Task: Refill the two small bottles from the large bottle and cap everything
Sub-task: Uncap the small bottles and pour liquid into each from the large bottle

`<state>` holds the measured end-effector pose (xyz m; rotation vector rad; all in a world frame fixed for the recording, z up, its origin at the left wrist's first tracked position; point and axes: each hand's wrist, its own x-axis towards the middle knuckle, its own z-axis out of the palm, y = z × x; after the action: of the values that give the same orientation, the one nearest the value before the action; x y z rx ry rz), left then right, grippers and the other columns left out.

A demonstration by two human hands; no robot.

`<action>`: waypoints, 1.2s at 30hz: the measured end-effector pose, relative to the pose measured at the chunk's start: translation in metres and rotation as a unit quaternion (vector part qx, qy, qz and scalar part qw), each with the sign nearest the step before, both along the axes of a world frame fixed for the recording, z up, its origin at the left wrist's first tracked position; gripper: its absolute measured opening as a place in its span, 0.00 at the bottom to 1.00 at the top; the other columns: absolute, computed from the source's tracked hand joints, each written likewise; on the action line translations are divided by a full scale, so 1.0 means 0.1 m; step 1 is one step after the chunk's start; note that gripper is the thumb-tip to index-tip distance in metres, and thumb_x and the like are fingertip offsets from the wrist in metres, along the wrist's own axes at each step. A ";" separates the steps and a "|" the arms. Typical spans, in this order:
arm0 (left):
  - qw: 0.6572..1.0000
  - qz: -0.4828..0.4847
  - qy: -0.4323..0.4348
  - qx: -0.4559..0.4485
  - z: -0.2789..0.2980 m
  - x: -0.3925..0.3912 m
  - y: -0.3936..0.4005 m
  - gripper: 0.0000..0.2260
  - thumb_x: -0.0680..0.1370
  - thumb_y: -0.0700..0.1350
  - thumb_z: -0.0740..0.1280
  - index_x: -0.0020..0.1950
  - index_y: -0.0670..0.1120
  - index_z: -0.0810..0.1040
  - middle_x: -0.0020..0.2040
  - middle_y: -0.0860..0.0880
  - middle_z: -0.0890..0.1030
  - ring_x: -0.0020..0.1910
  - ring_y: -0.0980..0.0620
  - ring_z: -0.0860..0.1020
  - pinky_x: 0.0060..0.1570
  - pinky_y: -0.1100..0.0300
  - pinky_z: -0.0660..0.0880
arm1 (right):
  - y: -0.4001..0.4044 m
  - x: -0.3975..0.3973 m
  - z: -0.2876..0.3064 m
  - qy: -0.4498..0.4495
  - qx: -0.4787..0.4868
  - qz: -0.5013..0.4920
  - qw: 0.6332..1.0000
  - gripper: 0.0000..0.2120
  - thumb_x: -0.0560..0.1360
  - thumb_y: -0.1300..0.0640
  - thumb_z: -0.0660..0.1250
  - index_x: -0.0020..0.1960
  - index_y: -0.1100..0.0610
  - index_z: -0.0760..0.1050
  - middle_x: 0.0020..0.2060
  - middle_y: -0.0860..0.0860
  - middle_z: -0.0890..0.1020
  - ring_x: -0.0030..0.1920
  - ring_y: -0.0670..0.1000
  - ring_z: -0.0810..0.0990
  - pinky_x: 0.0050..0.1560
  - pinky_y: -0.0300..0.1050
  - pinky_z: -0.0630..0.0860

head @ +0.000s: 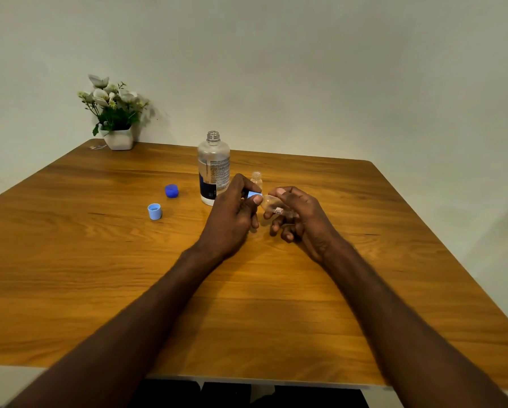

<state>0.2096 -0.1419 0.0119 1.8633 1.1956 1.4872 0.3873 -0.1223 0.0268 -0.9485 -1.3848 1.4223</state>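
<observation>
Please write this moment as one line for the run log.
left hand: pinches light blue cap at mouth of small bottle | right hand: holds small bottle | large bottle: open | second small bottle: open

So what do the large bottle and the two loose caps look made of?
Large bottle: likely clear plastic, glossy; the wall shows through it and its neck is threaded. Dark blue cap and light blue cap: opaque moulded plastic, seemingly matte.

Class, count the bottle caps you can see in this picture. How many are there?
3. A dark blue cap and a light blue cap lie on the table; the left hand pinches a third cap. None seems hidden.
</observation>
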 end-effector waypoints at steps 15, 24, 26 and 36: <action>1.000 0.000 0.002 0.010 -0.01 0.00 0.00 0.04 0.86 0.42 0.64 0.57 0.42 0.74 0.35 0.44 0.81 0.32 0.47 0.80 0.33 0.59 0.75 | 0.01 0.02 -0.02 0.000 0.005 0.015 1.000 0.11 0.82 0.52 0.68 0.60 0.57 0.77 0.45 0.58 0.83 0.37 0.55 0.79 0.28 0.41 0.65; 1.000 -0.002 -0.001 0.007 0.02 0.00 -0.01 0.03 0.86 0.41 0.64 0.57 0.42 0.74 0.35 0.44 0.81 0.32 0.49 0.80 0.33 0.62 0.73 | 0.01 0.01 0.01 0.006 -0.001 0.018 1.000 0.12 0.83 0.51 0.65 0.62 0.58 0.76 0.45 0.59 0.84 0.38 0.55 0.80 0.28 0.41 0.65; 1.000 -0.001 0.000 0.007 0.02 0.00 -0.01 0.03 0.86 0.41 0.64 0.57 0.42 0.74 0.36 0.44 0.81 0.32 0.49 0.79 0.33 0.62 0.73 | 0.01 0.00 0.01 -0.005 0.001 0.015 1.000 0.13 0.84 0.50 0.63 0.61 0.59 0.77 0.43 0.60 0.83 0.36 0.55 0.80 0.27 0.40 0.66; 1.000 0.018 0.014 0.016 0.03 0.00 -0.03 0.04 0.85 0.42 0.66 0.56 0.41 0.74 0.33 0.46 0.80 0.30 0.49 0.79 0.32 0.57 0.76 | 0.03 0.03 -0.05 0.010 0.049 0.017 0.999 0.13 0.75 0.69 0.72 0.54 0.56 0.78 0.48 0.54 0.80 0.35 0.48 0.73 0.36 0.47 0.69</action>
<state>0.2096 -0.1445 0.0150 1.8991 1.2317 1.5133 0.3898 -0.1195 0.0217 -0.8502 -1.4488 1.3725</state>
